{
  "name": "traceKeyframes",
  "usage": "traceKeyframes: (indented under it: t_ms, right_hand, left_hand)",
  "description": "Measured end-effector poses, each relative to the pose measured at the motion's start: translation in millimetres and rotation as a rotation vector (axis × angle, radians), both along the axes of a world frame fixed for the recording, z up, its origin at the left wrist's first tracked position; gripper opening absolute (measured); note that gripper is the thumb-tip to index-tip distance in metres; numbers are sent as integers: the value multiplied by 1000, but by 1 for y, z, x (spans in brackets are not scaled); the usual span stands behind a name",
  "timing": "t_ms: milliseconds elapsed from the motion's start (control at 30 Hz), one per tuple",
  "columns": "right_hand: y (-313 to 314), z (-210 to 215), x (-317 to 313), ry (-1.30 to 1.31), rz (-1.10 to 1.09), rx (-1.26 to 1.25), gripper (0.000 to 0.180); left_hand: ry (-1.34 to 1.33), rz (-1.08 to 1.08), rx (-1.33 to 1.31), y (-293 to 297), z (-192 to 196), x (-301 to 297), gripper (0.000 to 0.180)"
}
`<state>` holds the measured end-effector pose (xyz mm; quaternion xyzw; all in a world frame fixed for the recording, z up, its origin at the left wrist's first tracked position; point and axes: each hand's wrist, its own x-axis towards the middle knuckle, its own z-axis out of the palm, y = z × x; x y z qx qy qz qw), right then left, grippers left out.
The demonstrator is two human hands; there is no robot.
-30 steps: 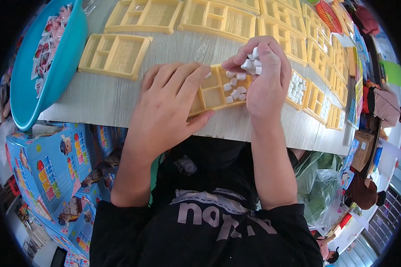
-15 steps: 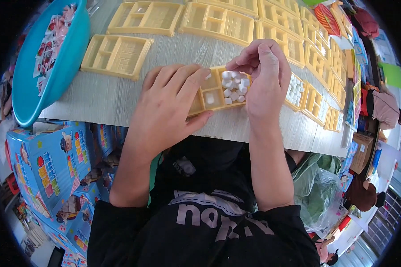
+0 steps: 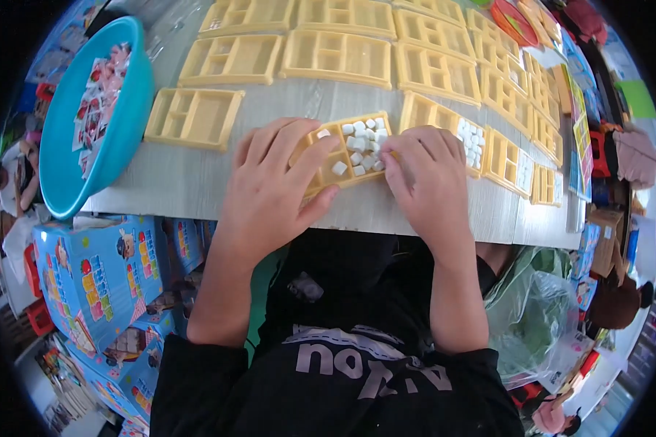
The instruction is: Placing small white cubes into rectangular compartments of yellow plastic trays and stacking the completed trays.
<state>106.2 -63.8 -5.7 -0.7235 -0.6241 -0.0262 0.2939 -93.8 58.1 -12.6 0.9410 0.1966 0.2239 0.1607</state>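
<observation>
My left hand (image 3: 271,191) grips the left end of the yellow tray (image 3: 357,178), near on the table (image 3: 160,188), probably steadying it; my right hand (image 3: 431,178) curls at its white pieces (image 3: 358,143), whether pinching any I can't tell.

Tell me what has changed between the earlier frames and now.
The right hand has let go of its clump of white pieces: they lie in the large compartment of the yellow tray, and one now shows in a small compartment. That hand has turned palm down by the tray's right end. Unchanged: left hand holding the tray, teal basin at left.
</observation>
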Motion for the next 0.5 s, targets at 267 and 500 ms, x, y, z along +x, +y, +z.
traceKeyframes:
  t_ms: [267,500]
  right_hand:
    - [1,-7,-1,-60,-98,72,16]
    - [1,-13,-4,-47,-119,67,13]
  left_hand:
    - [28,-54,71,-9,6,29,45]
    - [34,-22,6,-9,-1,26,45]
